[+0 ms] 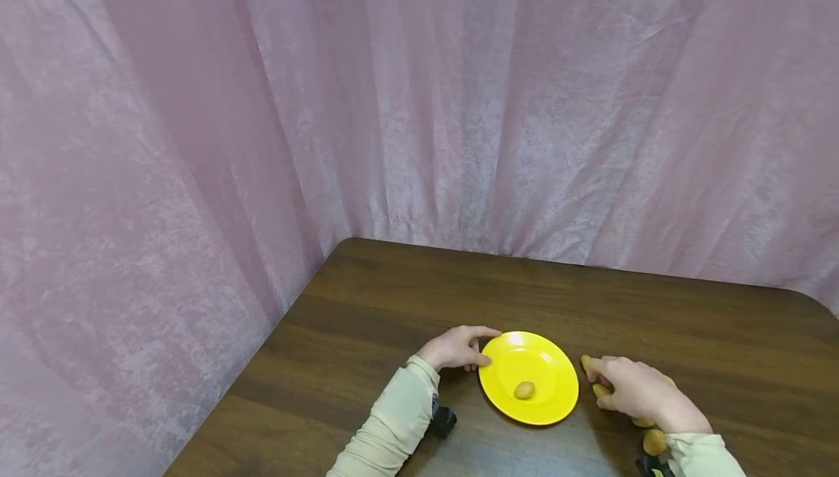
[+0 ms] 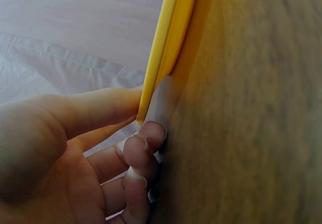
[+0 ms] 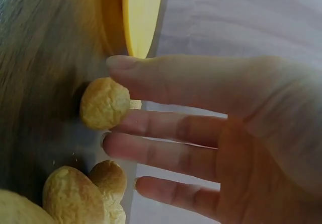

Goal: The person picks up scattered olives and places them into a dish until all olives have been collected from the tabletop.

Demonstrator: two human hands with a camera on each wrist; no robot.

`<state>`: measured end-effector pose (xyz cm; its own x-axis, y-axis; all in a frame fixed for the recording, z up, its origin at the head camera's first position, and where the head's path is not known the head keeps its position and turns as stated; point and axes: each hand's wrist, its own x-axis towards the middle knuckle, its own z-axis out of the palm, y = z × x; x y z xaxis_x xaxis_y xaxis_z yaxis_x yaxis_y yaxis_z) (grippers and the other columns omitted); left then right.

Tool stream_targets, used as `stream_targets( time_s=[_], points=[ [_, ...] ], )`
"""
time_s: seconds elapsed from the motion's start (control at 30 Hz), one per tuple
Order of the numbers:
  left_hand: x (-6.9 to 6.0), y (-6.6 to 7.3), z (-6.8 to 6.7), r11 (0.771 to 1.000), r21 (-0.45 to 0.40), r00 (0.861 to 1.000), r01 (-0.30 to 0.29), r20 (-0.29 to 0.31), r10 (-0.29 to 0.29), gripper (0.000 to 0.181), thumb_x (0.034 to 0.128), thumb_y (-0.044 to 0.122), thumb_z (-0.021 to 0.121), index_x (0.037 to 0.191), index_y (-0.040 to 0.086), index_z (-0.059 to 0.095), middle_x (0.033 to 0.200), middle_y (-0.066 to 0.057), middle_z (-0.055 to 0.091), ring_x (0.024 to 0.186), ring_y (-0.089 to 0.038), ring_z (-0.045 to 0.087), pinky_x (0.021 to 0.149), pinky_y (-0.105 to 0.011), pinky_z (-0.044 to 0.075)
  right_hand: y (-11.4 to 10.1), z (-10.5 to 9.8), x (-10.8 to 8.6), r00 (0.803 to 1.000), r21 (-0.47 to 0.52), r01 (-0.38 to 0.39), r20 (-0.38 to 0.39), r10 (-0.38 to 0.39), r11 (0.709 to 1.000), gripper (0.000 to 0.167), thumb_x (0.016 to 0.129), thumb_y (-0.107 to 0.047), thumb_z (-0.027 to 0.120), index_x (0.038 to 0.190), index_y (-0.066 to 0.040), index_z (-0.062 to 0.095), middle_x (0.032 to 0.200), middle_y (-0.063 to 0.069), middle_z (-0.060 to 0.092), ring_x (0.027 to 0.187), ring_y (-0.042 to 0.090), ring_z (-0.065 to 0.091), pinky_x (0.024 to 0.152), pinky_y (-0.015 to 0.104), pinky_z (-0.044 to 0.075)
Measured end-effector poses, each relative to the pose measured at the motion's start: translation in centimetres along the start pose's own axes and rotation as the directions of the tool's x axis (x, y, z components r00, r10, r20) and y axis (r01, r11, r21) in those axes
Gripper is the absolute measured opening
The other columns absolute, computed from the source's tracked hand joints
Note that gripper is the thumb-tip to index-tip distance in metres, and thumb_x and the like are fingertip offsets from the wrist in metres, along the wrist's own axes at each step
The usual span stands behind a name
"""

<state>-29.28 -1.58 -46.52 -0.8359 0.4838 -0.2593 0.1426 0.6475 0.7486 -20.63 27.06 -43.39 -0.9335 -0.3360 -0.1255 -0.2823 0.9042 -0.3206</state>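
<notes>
at a wood counter (image 1: 393, 280), the left hand (image 1: 454, 348) pinches the rim of a yellow plate (image 1: 505, 368) bearing one potato (image 1: 524, 390), apparently steadying it. the right hand (image 1: 634, 386), fingers straight and wide, straddles a second potato (image 3: 104, 103) on the wood, contact unclear; it partly hides more potatoes (image 1: 654, 442). a pink curtain (image 1: 472, 98) hangs behind.

A round, glossy yellow plate (image 1: 553, 371) lies face up on the desk (image 1: 406, 280), its rim held by the left hand (image 1: 455, 348). One small, oval, tan potato (image 1: 524, 390) rests on it, toward the near edge. More wrinkled potatoes (image 3: 70, 196) lie beside the plate, clustered around the right hand (image 1: 636, 389).
</notes>
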Motion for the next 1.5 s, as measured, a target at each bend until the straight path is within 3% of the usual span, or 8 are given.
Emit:
stream_targets(
  time_s=[0.3, 0.5, 0.63, 0.97, 1.23, 1.5],
  points=[
    [0.0, 0.0, 0.0, 1.000, 0.024, 1.000, -0.012, 0.004, 0.012, 0.052, 0.0873, 0.014, 0.071, 0.137, 0.022, 0.056, 0.062, 0.000, 0.051, 0.053, -0.012, 0.050, 0.051, -0.021, 0.041, 0.2, 0.3, -0.2, 1.000, 0.017, -0.010, 0.011, 0.010, 1.000, 0.020, 0.079, -0.004, 0.071, 0.081, -0.019, 0.058, 0.067, -0.007, 0.045, 0.059, 0.009, 0.041, 0.055, 0.023, 0.031],
    [-0.1, -0.2, 0.1, 1.000, 0.026, 1.000, -0.013, 0.000, 0.013, 0.052, 0.0872, 0.014, 0.071, 0.136, 0.022, 0.057, 0.063, 0.000, 0.052, 0.054, -0.013, 0.051, 0.052, -0.021, 0.042, 0.0, 0.3, -0.2, 0.996, -0.068, 0.062, -0.057, -0.066, 0.996, 0.019, 0.080, -0.009, 0.071, 0.081, -0.023, 0.057, 0.067, -0.010, 0.043, 0.058, 0.004, 0.038, 0.054, 0.023, 0.031],
    [-0.1, -0.2, 0.0, 1.000, 0.026, 1.000, -0.010, -0.001, 0.010, 0.052, 0.0873, 0.015, 0.071, 0.136, 0.022, 0.057, 0.063, 0.000, 0.052, 0.055, -0.013, 0.051, 0.052, -0.022, 0.042, -0.7, 0.2, -0.1, 0.986, -0.072, 0.102, -0.122, -0.110, 0.992, 0.019, 0.079, -0.014, 0.074, 0.085, -0.024, 0.058, 0.066, -0.012, 0.041, 0.055, 0.001, 0.036, 0.050, 0.021, 0.029],
    [-0.2, -0.2, 0.1, 1.000, 0.024, 1.000, -0.013, -0.001, 0.013, 0.051, 0.0876, 0.014, 0.070, 0.136, 0.021, 0.057, 0.064, -0.001, 0.052, 0.056, -0.013, 0.051, 0.053, -0.022, 0.043, -2.6, 1.0, 0.6, 0.975, -0.056, 0.116, -0.183, -0.124, 0.992, 0.019, 0.079, -0.025, 0.078, 0.088, -0.021, 0.061, 0.066, -0.013, 0.043, 0.053, 0.002, 0.034, 0.050, 0.020, 0.030],
    [-0.1, -0.3, 0.2, 0.999, 0.032, 1.000, -0.027, 0.003, 0.027, 0.052, 0.0873, 0.014, 0.070, 0.137, 0.020, 0.056, 0.063, -0.001, 0.053, 0.055, -0.013, 0.052, 0.052, -0.022, 0.042, -3.6, 2.1, 1.2, 0.949, -0.077, 0.180, -0.247, -0.194, 0.981, 0.028, 0.078, -0.024, 0.079, 0.085, -0.021, 0.052, 0.069, -0.014, 0.046, 0.052, 0.000, 0.030, 0.048, 0.019, 0.026],
    [-0.1, -0.2, 0.2, 0.999, 0.039, 1.000, -0.021, -0.010, 0.021, 0.051, 0.0868, 0.013, 0.071, 0.136, 0.021, 0.057, 0.063, 0.000, 0.052, 0.054, -0.013, 0.052, 0.052, -0.021, 0.043, -4.3, 2.6, 1.6, 0.929, -0.014, 0.280, -0.250, -0.274, 0.960, 0.032, 0.078, -0.022, 0.079, 0.078, -0.023, 0.047, 0.068, -0.016, 0.046, 0.056, -0.004, 0.034, 0.050, 0.018, 0.029]
  ],
)
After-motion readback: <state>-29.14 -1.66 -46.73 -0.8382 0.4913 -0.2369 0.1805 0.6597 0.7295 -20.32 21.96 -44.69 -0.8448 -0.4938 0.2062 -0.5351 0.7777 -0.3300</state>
